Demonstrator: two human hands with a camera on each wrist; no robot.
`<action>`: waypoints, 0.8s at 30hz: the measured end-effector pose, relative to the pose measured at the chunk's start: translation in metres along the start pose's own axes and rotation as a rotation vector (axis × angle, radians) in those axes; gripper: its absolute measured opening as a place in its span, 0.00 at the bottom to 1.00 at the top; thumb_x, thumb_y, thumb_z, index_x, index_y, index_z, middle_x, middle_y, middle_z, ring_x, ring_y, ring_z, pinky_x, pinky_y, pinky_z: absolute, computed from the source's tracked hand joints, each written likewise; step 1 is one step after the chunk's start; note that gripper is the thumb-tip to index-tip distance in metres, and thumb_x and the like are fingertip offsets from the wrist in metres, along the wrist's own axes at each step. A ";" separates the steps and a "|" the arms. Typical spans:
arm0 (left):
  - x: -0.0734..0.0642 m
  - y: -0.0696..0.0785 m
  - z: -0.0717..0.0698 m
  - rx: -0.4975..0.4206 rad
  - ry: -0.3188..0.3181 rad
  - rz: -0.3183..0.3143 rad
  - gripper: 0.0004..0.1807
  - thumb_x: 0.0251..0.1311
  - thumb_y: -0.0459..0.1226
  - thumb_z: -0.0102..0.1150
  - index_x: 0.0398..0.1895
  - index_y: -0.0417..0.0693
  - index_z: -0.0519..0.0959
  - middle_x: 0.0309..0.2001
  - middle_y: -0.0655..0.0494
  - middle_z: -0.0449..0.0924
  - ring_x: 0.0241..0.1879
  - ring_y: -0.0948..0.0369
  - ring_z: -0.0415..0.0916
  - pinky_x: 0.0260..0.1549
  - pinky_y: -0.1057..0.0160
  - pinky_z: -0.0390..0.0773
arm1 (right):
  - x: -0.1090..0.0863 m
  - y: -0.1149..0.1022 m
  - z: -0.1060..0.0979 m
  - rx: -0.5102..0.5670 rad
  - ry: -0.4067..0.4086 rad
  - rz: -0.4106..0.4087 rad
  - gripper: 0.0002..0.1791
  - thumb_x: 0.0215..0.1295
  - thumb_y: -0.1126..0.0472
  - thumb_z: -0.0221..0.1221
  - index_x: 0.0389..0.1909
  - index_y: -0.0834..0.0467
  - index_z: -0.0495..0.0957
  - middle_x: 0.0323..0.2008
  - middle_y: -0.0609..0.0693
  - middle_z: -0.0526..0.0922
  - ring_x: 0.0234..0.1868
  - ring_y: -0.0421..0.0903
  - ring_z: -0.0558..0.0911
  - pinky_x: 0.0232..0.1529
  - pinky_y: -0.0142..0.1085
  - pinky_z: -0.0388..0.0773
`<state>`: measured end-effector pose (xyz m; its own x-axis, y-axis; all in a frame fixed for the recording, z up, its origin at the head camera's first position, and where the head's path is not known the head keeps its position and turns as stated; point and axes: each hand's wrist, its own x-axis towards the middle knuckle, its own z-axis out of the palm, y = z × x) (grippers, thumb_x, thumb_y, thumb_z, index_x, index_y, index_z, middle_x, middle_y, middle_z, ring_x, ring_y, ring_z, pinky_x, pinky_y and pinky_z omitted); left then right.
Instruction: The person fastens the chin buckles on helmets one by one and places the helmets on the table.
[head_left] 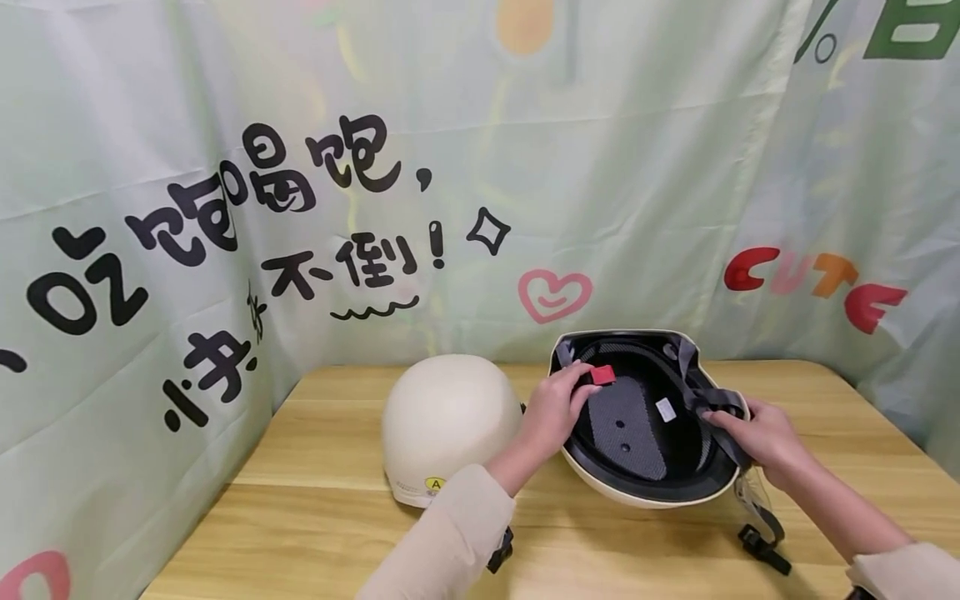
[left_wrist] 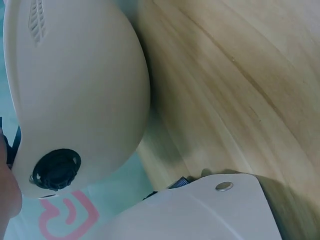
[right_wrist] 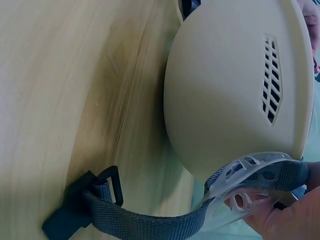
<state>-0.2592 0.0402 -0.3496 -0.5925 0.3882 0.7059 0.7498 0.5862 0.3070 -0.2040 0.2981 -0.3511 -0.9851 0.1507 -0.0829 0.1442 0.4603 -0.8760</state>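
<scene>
- The left hand (head_left: 551, 408) is pinching a red buckle piece (head_left: 603, 375); the right hand (head_left: 768, 437) is gripping the rim and a dark strap (head_left: 720, 398).
- The upturned helmet (head_left: 637, 417) is sitting right of middle, towards the table's (head_left: 300, 500) far edge.
- Another helmet (head_left: 453, 421) is standing dome-up, nearer the far left corner.
- Strap handling seems to be in hand, calling for a steady rim.

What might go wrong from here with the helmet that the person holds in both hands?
The upturned helmet has its rounded shell facing down, so it might roll if the left hand and right hand let go. The loose strap, with its black buckle, hangs outside the shell and could get caught beneath it. The other helmet stands close by and might be bumped.
</scene>
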 end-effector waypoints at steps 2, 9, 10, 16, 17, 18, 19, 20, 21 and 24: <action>0.001 -0.002 -0.001 0.006 -0.001 0.002 0.14 0.59 0.39 0.57 0.45 0.41 0.79 0.45 0.50 0.83 0.53 0.57 0.78 0.51 0.68 0.76 | 0.002 -0.001 0.001 0.013 -0.011 0.006 0.31 0.65 0.55 0.50 0.59 0.76 0.57 0.32 0.49 0.77 0.23 0.35 0.79 0.25 0.35 0.81; 0.002 -0.009 -0.002 -0.018 -0.025 0.013 0.14 0.58 0.38 0.59 0.45 0.39 0.80 0.44 0.49 0.84 0.47 0.58 0.80 0.48 0.70 0.77 | 0.008 -0.002 0.001 0.044 -0.031 0.013 0.31 0.65 0.56 0.50 0.58 0.76 0.56 0.29 0.45 0.76 0.22 0.35 0.79 0.24 0.35 0.81; 0.003 -0.009 -0.002 -0.014 -0.025 0.018 0.14 0.58 0.38 0.59 0.45 0.39 0.80 0.43 0.50 0.84 0.46 0.58 0.81 0.47 0.70 0.77 | 0.008 -0.003 0.001 0.044 -0.033 0.012 0.31 0.65 0.56 0.50 0.58 0.76 0.56 0.29 0.44 0.76 0.22 0.35 0.79 0.24 0.35 0.81; 0.006 -0.009 0.001 -0.025 -0.044 0.028 0.15 0.58 0.38 0.59 0.45 0.40 0.80 0.44 0.49 0.84 0.46 0.58 0.81 0.46 0.68 0.78 | 0.010 -0.006 -0.001 0.022 -0.051 0.008 0.29 0.66 0.56 0.49 0.56 0.76 0.58 0.33 0.50 0.76 0.23 0.36 0.79 0.25 0.36 0.81; 0.007 -0.010 0.001 -0.030 -0.049 0.028 0.15 0.58 0.39 0.59 0.45 0.40 0.80 0.44 0.49 0.84 0.46 0.58 0.81 0.47 0.68 0.78 | 0.011 -0.006 -0.001 0.018 -0.056 0.007 0.29 0.66 0.56 0.49 0.56 0.76 0.58 0.33 0.50 0.76 0.23 0.36 0.79 0.25 0.36 0.81; 0.007 -0.010 0.001 -0.033 -0.052 0.028 0.15 0.58 0.39 0.59 0.45 0.40 0.80 0.44 0.49 0.84 0.46 0.58 0.81 0.47 0.68 0.78 | 0.011 -0.006 -0.001 0.017 -0.064 0.006 0.29 0.66 0.55 0.49 0.57 0.76 0.58 0.33 0.49 0.76 0.23 0.36 0.79 0.26 0.36 0.82; 0.007 -0.011 0.001 -0.034 -0.052 0.023 0.15 0.58 0.39 0.59 0.45 0.40 0.80 0.44 0.50 0.84 0.47 0.58 0.81 0.47 0.68 0.78 | 0.011 -0.006 -0.001 0.015 -0.075 0.004 0.30 0.66 0.55 0.49 0.57 0.75 0.58 0.32 0.48 0.77 0.24 0.35 0.79 0.26 0.35 0.82; 0.006 -0.011 0.001 -0.035 -0.051 0.018 0.15 0.57 0.39 0.60 0.45 0.40 0.80 0.44 0.50 0.84 0.47 0.58 0.81 0.47 0.68 0.78 | 0.011 -0.006 -0.002 0.014 -0.088 0.000 0.30 0.67 0.54 0.49 0.57 0.75 0.58 0.32 0.47 0.77 0.24 0.35 0.79 0.27 0.35 0.82; 0.006 -0.012 0.001 -0.029 -0.047 0.015 0.14 0.57 0.39 0.60 0.44 0.41 0.81 0.43 0.50 0.84 0.46 0.58 0.81 0.47 0.68 0.78 | 0.011 -0.006 -0.002 0.014 -0.099 -0.008 0.30 0.67 0.53 0.48 0.57 0.75 0.59 0.32 0.46 0.77 0.25 0.34 0.79 0.28 0.35 0.82; 0.004 -0.013 0.002 -0.040 -0.030 0.002 0.14 0.56 0.38 0.61 0.44 0.40 0.81 0.43 0.50 0.84 0.46 0.58 0.81 0.46 0.67 0.78 | 0.009 -0.004 -0.007 -0.008 -0.108 -0.041 0.32 0.69 0.50 0.46 0.59 0.74 0.59 0.37 0.53 0.78 0.29 0.32 0.77 0.32 0.34 0.82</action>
<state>-0.2715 0.0356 -0.3517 -0.5996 0.4108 0.6868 0.7615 0.5569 0.3316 -0.2131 0.3032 -0.3449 -0.9945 0.0362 -0.0981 0.1035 0.4708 -0.8762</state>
